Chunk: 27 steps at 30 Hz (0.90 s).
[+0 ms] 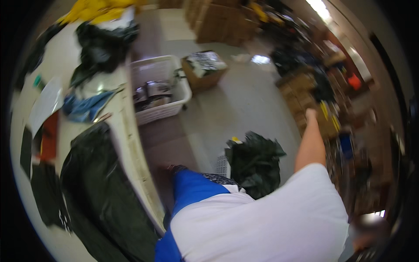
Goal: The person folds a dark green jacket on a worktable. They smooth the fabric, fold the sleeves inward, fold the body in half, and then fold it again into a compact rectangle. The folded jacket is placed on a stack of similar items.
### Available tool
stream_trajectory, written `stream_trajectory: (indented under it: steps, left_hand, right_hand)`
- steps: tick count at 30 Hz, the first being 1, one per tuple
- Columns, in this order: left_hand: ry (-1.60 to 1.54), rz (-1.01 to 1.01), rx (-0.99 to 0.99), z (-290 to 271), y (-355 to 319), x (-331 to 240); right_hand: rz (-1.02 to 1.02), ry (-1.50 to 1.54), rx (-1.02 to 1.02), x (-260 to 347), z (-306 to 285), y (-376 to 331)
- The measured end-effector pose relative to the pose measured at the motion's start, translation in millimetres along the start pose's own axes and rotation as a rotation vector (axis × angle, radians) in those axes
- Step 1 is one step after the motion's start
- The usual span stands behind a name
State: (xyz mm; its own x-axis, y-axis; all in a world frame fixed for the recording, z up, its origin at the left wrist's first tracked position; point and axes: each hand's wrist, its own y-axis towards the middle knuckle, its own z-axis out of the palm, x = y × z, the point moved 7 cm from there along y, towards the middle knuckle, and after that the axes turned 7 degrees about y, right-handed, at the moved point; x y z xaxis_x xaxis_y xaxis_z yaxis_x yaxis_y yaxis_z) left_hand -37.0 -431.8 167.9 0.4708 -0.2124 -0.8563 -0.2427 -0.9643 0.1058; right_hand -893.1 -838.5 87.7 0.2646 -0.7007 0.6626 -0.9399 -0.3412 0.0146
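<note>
My right arm reaches forward on the right side, and my right hand [310,112] appears in front of brown cardboard boxes [293,94]. Blur smears its fingers, so neither their pose nor anything held can be made out. My left hand does not show. Below my right arm, a crumpled dark green garment [256,163] spills over a white basket [223,166]. On the long table at left lies a large dark green piece of clothing [100,183]. Blue cloth [85,107] rests farther up the table, beside a dark bundle [102,50].
A white plastic crate [159,111] holding dark packs stands on the floor beside the table edge [131,135]. An open carton [203,81] with packets adjoins it. Larger cartons [222,26] stand at the back. Yellow cloth [94,9] covers the table's far end. Another person [366,233] is partly visible at lower right.
</note>
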Motion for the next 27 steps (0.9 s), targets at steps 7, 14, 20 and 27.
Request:
stream_trajectory:
  steps: [7,14,20,27]
  left_hand:
    - [-0.056,-0.205,-0.070,-66.3,93.4,5.8]
    - [-0.248,-0.459,-0.105,-86.3,155.5,41.5]
    - [-0.259,-0.733,-0.251,-116.1,207.4,65.8]
    - [-0.307,-0.706,-0.254,-126.3,239.0,80.2]
  right_hand:
    - [-0.575,0.036,1.098,181.7,332.6,-328.8]
    - [-1.587,0.215,1.180,499.2,486.5,-753.7]
    - [-1.353,0.064,0.665,636.9,578.5,-817.4]
    - [-1.235,-0.247,0.814,646.4,661.5,-823.7]
